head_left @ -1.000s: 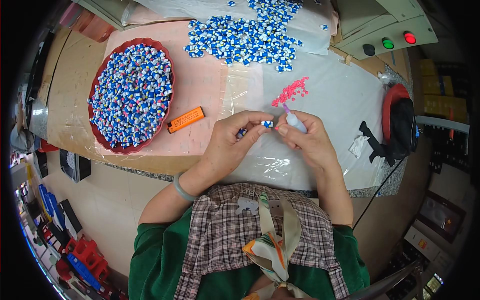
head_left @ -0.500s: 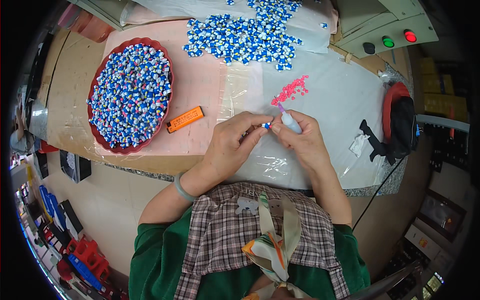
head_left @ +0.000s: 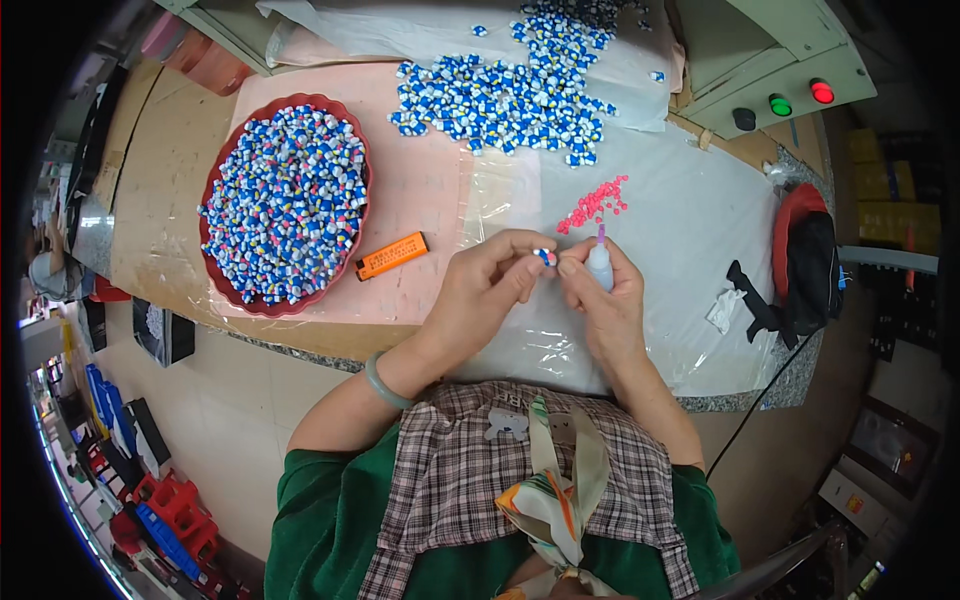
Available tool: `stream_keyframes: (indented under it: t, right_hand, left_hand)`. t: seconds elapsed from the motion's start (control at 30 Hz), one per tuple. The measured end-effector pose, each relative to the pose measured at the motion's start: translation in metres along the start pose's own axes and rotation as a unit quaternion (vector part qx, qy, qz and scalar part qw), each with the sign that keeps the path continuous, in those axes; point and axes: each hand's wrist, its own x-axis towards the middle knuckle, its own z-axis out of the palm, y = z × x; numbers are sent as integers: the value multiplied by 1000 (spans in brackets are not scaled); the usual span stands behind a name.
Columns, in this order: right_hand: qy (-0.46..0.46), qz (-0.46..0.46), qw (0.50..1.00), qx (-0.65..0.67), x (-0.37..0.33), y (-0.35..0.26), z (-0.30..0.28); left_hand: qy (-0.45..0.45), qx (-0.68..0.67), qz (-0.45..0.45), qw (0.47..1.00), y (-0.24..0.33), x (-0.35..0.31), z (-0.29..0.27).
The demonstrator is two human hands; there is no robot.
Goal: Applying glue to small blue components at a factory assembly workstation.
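My left hand pinches a tiny blue-and-white figure between thumb and fingertips; a spot of pink shows on it. Close beside it, my right hand is closed around a small squeeze bottle of pale liquid with a purple nozzle, which points away from me. The right thumb and forefinger meet near the figure; whether they pinch anything is too small to tell. Just beyond the bottle, small pink pieces lie scattered on the white sheet.
A scalloped red tray heaped with similar figures stands at left. An orange box-like object lies beside it. More blue-and-white figures spread at the back. A black-and-red bag sits at right, below a green cabinet with lit buttons.
My hands have drawn slightly apart. The bottle has turned more upright in my right hand, its nozzle off the pink pieces. The whole view has shifted a little.
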Motion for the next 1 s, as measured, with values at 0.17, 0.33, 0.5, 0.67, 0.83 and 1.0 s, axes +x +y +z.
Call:
stream_keyframes:
  t: [0.17, 0.33, 0.5, 0.67, 0.83, 1.0]
  right_hand:
    - [18, 5, 999, 39, 0, -7, -9]
    - [-10, 15, 1000, 5, -2, -1, -15]
    - [-29, 4, 999, -42, -4, 1, -19]
    - [-26, -31, 995, -88, -4, 0, -20]
    - [-25, -14, 996, -83, -4, -5, -25]
    - [-17, -14, 996, -82, -2, -5, -28]
  left_hand:
    - [13, -46, 24, 999, 8, 29, -31]
    - [146, 377, 223, 887, 16, 78, -42]
    - [152, 565, 283, 760, 12, 94, -39]
    - [141, 624, 296, 709, 10, 96, -40]
    - [147, 543, 280, 778, 7, 80, -45]
    - [119, 516, 253, 809, 6, 64, -49]
